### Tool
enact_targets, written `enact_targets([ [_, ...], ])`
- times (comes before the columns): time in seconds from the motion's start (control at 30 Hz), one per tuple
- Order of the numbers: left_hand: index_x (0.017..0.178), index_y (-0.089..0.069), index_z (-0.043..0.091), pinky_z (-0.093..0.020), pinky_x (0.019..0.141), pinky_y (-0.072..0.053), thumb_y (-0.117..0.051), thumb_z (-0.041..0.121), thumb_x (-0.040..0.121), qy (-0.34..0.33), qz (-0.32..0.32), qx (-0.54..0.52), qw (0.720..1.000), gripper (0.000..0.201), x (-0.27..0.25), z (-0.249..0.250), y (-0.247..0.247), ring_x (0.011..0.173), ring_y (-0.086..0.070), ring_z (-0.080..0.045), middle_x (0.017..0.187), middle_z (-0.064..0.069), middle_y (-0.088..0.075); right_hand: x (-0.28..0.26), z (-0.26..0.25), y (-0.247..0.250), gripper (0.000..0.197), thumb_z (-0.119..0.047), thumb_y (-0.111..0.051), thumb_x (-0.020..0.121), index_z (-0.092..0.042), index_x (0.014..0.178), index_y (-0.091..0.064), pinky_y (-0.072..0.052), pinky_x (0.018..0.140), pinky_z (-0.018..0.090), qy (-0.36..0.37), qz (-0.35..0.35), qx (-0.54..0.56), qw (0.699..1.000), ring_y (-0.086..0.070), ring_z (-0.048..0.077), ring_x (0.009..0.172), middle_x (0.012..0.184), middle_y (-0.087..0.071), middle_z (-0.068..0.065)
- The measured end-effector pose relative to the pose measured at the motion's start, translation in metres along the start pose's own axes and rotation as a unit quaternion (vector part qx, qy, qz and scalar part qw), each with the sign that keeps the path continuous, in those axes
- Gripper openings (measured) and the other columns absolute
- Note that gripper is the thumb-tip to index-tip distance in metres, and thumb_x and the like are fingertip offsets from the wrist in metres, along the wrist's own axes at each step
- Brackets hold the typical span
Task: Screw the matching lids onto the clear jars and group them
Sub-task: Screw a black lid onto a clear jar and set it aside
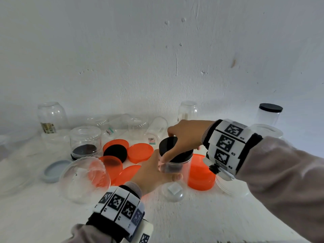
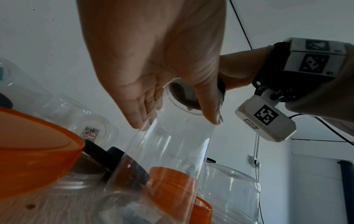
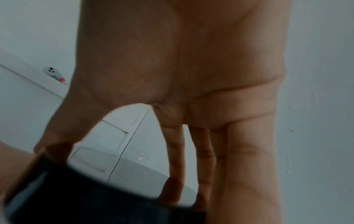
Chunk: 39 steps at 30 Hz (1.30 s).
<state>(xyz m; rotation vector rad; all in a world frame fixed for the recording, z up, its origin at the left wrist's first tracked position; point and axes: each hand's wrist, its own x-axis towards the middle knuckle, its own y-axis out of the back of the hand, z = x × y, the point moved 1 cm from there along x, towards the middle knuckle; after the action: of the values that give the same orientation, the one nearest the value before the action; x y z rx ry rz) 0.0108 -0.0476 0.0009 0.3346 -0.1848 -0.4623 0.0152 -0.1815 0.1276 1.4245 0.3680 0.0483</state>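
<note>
Both hands, left hand (image 1: 154, 174) and right hand (image 1: 185, 135), grip a smooth clear jar (image 1: 177, 168) with round, seemingly ribbed black lid (image 1: 169, 143).

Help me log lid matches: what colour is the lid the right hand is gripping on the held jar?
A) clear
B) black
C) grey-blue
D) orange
B: the right hand has its fingers round a black lid atop the clear jar held by the left hand.

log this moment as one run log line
step: screwing lid | left hand: grips clear jar | right hand: grips black lid on jar | state: not grouped yet
</note>
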Motion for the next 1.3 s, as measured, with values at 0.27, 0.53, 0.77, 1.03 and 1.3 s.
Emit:
enact_targets([
  [0.27,0.122,-0.032,0.048,-0.019,0.094,-0.033,-0.083,0.029,0.07,-0.004,0.007,-0.005,1.0,0.076,0.001,0.0,-0.001,0.122,-0.047,-0.002,0.132,0.019,-0.051,-0.002,0.003,0.009,0.083,-0.055,-0.077,0.065,-0.046,0.136,-0.037,-0.046,0.093,0.036,0.049,-0.068,0.021,0.996,-0.045,0.016,0.119,0.12,-0.039,-0.017],
  [0.53,0.135,-0.033,0.031,-0.033,0.107,-0.036,-0.083,0.032,0.07,-0.003,0.003,0.007,1.0,0.082,0.0,0.001,0.0,0.127,-0.045,-0.009,0.135,0.012,-0.05,-0.001,0.001,0.005,0.081,-0.08,-0.063,0.059,-0.028,0.121,-0.049,-0.04,0.053,0.023,0.006,-0.031,0.005,1.0,-0.054,0.002,0.061,0.094,-0.053,-0.012],
  [0.77,0.128,-0.029,0.04,-0.019,0.096,-0.034,-0.083,0.032,0.071,-0.008,0.008,0.012,1.0,0.079,0.001,0.0,-0.002,0.124,-0.045,-0.003,0.134,0.017,-0.048,0.0,0.001,0.012,0.089,-0.053,-0.079,0.064,-0.047,0.139,-0.031,-0.046,0.094,0.037,0.044,-0.087,-0.013,0.995,-0.043,0.016,0.12,0.119,-0.035,-0.015],
  [1.03,0.135,-0.032,0.034,-0.024,0.101,-0.036,-0.083,0.032,0.07,-0.012,0.015,0.017,1.0,0.082,0.0,0.001,-0.001,0.125,-0.046,-0.005,0.135,0.016,-0.05,0.0,0.003,0.006,0.077,-0.071,-0.073,0.056,-0.037,0.121,-0.05,-0.056,0.065,0.029,0.024,-0.026,0.029,0.999,-0.065,0.009,0.066,0.102,-0.052,-0.011],
  [1.3,0.138,-0.029,0.032,-0.032,0.109,-0.035,-0.082,0.031,0.072,-0.012,0.002,0.02,1.0,0.085,0.0,0.002,0.0,0.129,-0.043,-0.008,0.139,0.013,-0.047,0.001,0.005,0.008,0.085,-0.073,-0.071,0.059,-0.04,0.131,-0.041,-0.045,0.064,0.025,0.02,-0.059,0.011,0.998,-0.054,0.006,0.079,0.109,-0.046,-0.015],
])
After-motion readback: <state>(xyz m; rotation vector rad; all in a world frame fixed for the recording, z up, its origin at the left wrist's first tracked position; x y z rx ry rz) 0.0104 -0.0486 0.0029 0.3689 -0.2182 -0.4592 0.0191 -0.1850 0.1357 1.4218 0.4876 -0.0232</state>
